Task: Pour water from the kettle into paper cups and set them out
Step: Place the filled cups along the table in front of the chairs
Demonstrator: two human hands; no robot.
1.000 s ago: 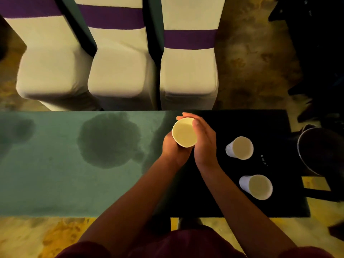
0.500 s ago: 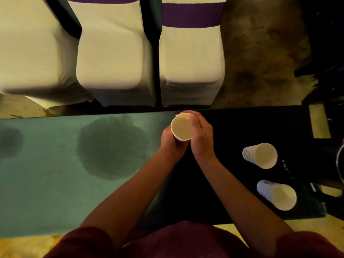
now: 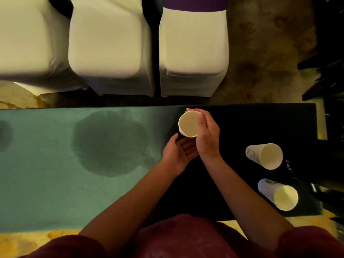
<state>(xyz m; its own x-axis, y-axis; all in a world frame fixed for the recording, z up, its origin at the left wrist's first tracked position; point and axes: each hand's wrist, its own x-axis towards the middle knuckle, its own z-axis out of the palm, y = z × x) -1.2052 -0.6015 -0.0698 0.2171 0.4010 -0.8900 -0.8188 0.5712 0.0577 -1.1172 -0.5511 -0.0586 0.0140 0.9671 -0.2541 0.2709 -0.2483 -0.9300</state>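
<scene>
- Right hand [image 3: 205, 135] grips a paper cup [image 3: 189, 123] above the worktop [image 3: 46, 183].
- Left hand [image 3: 178, 155] spread, palm up, beside it.
- Two cups [image 3: 266, 155] stand right.

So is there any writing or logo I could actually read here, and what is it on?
Nothing can be read.
Upper paper cup: dark print on its side, too blurred.
Lower paper cup: dark print near its base, too blurred.
Black mat: small white lettering beside the upper cup, too small to make out.
</scene>
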